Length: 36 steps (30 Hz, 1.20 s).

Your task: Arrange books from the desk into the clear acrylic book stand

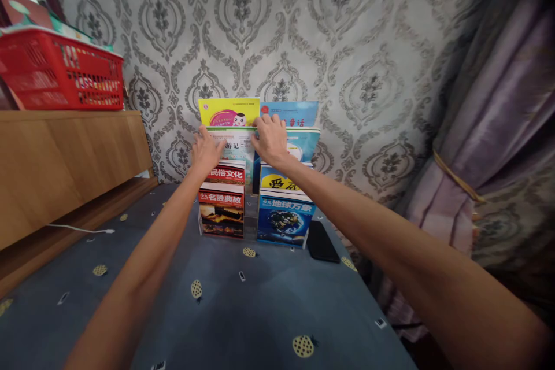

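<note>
Two columns of books stand in tiers in a clear rack. My left hand grips the left edge of a white-covered book in the left column. At that book's upper right corner my right hand is closed, its fingertips partly hidden. A yellow book rises behind it, and a light blue book stands behind my right hand. Lower down in front are a red book on the left and a blue book with a globe on the right.
A black phone-like slab lies right of the rack on the dark blue patterned cloth. At left, a red plastic basket sits on a wooden cabinet, with a white cable below. A purple curtain hangs at right.
</note>
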Each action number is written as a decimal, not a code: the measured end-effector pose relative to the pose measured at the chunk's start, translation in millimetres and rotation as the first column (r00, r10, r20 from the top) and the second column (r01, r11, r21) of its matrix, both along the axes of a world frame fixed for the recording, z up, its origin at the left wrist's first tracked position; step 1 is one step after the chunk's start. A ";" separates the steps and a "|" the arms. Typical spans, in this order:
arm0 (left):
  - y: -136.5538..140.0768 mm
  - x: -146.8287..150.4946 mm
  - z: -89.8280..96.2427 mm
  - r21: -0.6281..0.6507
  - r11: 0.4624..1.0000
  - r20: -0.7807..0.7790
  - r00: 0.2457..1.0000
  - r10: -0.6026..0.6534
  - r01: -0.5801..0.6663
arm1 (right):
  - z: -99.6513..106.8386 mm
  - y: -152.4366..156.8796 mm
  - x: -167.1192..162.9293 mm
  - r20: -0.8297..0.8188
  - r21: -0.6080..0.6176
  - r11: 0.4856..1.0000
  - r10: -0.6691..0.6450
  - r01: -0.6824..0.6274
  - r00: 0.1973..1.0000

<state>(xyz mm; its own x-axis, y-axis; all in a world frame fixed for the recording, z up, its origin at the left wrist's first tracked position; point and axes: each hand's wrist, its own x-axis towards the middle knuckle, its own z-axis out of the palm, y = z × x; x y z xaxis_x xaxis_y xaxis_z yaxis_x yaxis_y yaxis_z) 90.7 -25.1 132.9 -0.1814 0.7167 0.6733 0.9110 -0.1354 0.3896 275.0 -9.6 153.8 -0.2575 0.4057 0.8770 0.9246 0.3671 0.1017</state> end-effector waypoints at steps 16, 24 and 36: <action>4.1 -13.3 -7.4 0.050 0.995 -0.046 0.995 -0.085 0.087 | 4.7 -14.8 3.7 -0.002 -0.086 0.996 -0.025 0.024 1.000; 3.2 -18.1 -8.0 0.059 0.988 0.009 0.990 -0.141 0.140 | -1.9 -27.5 26.7 -0.051 -0.046 0.999 0.022 -0.024 0.998; -28.8 -34.3 -30.6 0.301 0.934 -0.011 0.980 -0.197 0.192 | -119.5 -112.6 129.9 -0.596 0.027 0.998 0.063 -0.059 0.800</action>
<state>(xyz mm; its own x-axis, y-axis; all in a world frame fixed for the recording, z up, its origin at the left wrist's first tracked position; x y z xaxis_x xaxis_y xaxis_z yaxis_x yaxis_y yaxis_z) 56.5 -53.9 102.3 -0.0734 0.5050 0.8600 0.8480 -0.4222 0.3203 404.9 -122.2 34.2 0.2934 0.4006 0.8680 0.7792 0.4259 -0.4599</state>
